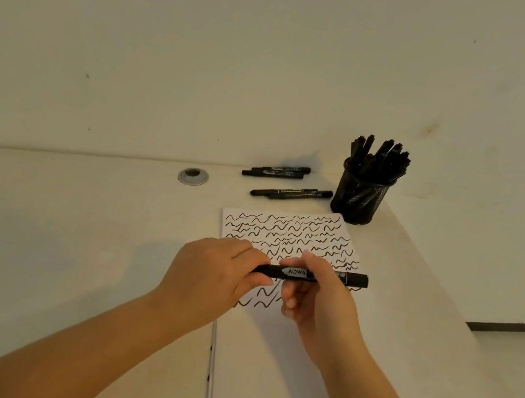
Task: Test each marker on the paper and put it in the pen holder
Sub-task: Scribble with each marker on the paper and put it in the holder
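Black marker (311,274) held level above the paper (286,234), left hand (213,277) closed over its left end, right hand (317,298) pinching the barrel near the middle. Paper covered in rows of black squiggles. Beyond it, four loose markers (286,182) lying in two pairs on the desk (60,217). Mesh pen holder (361,194) just right of them, packed with upright markers. Round cable grommet (193,176) to the left.

Two bare forearms reach in from the bottom edge. No sleeves show. The left hand (210,277) and right hand (317,298) carry no rings, watch, or gloves; fingernails look short and unpainted.
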The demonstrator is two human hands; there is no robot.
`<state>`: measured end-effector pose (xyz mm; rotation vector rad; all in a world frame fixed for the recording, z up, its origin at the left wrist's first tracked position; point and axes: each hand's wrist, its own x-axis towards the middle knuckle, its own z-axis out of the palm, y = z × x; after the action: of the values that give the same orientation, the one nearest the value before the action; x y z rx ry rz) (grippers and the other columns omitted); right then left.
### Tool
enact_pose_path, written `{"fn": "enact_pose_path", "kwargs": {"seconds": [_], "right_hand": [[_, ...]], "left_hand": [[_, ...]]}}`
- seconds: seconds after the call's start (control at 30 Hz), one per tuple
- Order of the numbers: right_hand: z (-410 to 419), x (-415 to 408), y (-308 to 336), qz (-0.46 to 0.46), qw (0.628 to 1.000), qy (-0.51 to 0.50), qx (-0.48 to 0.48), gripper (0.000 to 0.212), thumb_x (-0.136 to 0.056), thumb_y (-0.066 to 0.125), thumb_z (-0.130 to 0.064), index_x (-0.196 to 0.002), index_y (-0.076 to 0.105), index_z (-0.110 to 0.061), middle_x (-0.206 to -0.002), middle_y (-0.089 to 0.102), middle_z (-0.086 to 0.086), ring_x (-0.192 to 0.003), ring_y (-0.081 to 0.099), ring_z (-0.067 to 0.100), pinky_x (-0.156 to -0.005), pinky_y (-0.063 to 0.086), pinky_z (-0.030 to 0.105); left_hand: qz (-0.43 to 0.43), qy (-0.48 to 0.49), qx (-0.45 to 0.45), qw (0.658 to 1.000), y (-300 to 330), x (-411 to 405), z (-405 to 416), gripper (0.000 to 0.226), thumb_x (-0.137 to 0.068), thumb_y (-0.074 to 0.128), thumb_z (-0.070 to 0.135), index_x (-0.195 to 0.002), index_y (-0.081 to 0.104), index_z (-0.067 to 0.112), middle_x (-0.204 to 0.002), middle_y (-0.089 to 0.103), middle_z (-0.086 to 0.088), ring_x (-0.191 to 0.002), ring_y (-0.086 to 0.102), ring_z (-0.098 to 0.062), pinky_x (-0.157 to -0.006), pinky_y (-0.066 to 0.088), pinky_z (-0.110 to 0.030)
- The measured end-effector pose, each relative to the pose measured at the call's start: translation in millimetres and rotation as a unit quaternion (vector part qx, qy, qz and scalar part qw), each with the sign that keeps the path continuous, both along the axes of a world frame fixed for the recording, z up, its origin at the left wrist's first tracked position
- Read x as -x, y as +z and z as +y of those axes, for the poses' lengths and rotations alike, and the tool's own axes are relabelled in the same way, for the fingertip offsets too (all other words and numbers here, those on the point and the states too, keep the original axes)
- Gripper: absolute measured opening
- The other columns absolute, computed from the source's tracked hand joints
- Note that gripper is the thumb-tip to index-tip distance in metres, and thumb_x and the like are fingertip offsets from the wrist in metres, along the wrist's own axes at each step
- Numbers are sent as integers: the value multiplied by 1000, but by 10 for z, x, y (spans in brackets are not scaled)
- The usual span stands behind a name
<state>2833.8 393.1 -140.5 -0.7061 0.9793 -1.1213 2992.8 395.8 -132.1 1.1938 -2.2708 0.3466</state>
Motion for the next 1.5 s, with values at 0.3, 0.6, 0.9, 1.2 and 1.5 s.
{"fn": "enact_pose_path", "kwargs": {"seconds": [0.3,0.6,0.9,1.2,1.5], "right_hand": [[280,9,-140,41,997,69,-15,34,-88,44,-11,-65,68,-2,-46,55,13,-33,44,16,-33,33,19],[358,85,-96,79,988,77,105,42,-87,41,-3,-56,70,-6,-39,53,13,-28,40,17,-33,30,16],[265,194,-81,91,961,170,197,27,-72,48,-13,-59,70,-9,-40,53,11,-29,40,16,-35,31,14],[0,381,165,196,949,74,237,23,-84,51,-18,-71,70,-18,-56,62,4,-46,53,15,-38,32,19],[138,-68,-227,321,928,0,188,20,-82,60,-14,-62,57,-16,-42,52,-2,-41,45,6,-45,37,14]], "left_hand": [[-36,8,-61,997,-207,-83,407,31,-84,41,36,-72,66,21,-56,60,10,-41,52,-9,-35,37,-16],[82,-43,-263,960,-146,-73,513,15,-94,38,38,-80,42,34,-64,44,18,-56,42,-3,-54,30,-13],[177,-113,-415,885,-45,-44,519,29,-91,33,45,-66,46,36,-50,44,10,-44,40,-6,-46,31,-14],[403,3,-505,763,-176,-535,78,30,-92,38,33,-73,50,14,-51,58,8,-48,53,-7,-52,38,-22],[257,-17,-353,900,-426,-376,-81,31,-92,33,42,-90,61,27,-91,66,29,-92,58,6,-83,43,-20]]}}
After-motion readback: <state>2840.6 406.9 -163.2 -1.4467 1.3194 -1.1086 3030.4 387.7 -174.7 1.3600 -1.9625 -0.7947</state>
